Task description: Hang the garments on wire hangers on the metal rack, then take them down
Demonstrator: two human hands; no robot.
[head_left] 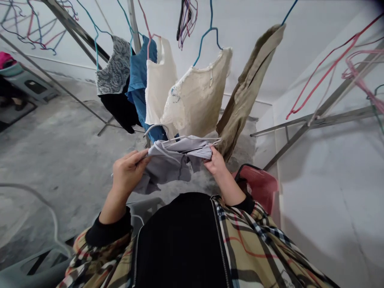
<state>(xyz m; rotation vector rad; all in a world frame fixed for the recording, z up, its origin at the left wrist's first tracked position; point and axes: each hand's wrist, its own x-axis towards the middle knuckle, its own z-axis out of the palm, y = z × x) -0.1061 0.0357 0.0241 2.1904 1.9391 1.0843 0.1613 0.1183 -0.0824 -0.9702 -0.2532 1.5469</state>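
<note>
A light grey garment [168,168] is stretched between my two hands in front of my chest. Its gathered waistband has a white hanger [157,127] at it, with the hook pointing up and to the left. My left hand [128,168] pinches the left end of the waistband, thumb and fingers pressed together. At the right end, my right hand [215,161] grips the cloth near the hanger's tip. Whether the hanger lies fully inside the waistband I cannot tell. The lower part of the garment hangs loosely below.
Ahead hang a cream top [201,100], a white top [159,80], a blue garment [139,72], a patterned grey and black garment [115,64] and khaki trousers [250,88]. Pink hangers [327,68] hang at right near a metal rack [303,128]. A red basket [261,184] stands below.
</note>
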